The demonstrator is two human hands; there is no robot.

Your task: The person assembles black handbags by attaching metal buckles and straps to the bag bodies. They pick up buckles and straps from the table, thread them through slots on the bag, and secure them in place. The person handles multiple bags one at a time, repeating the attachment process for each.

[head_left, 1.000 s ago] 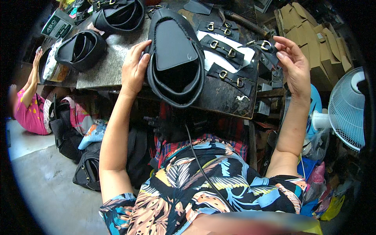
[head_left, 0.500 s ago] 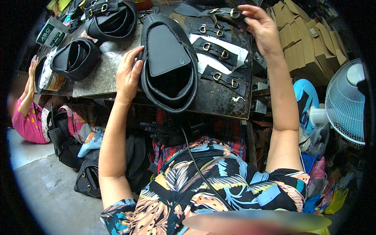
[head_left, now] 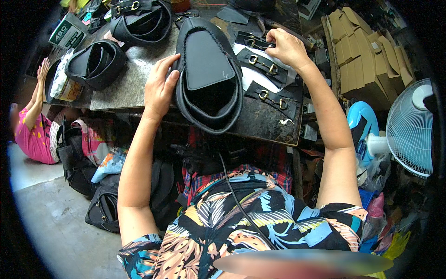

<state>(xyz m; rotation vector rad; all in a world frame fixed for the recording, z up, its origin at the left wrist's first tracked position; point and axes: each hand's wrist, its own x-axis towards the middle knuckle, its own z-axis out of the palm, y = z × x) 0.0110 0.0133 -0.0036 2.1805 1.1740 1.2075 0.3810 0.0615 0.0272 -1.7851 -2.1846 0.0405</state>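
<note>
One large black shoe piece [head_left: 204, 60] lies at the front of a dark, worn bench [head_left: 274, 130], its rounded near end jutting over the edge. A smooth flat panel fills its middle, and a hollow opens toward the wearer. The left hand [head_left: 160, 87] is loosely curved, fingertips and thumb at the piece's left side; whether they grip it cannot be told. To the right lie a lower strap [head_left: 274, 101], a middle strap [head_left: 262, 66] and an upper strap [head_left: 251, 41], all black with gold-coloured metal fittings, around some white paper [head_left: 251, 76]. The right hand [head_left: 285, 47] has its fingers bent close together at the right end of the upper strap; a firm hold cannot be confirmed.

Farther left, a speckled grey sheet [head_left: 144, 76] covers part of the bench, with two more black shoe pieces [head_left: 95, 65] near it. Beyond the bench's right side stand brown cardboard cartons [head_left: 367, 65] and, nearer, a blue-and-white fan [head_left: 411, 128]. At lower left, black bags [head_left: 107, 209] sit on a grey concrete floor [head_left: 46, 209]; at far left is another person in pink [head_left: 35, 137], hands raised.
</note>
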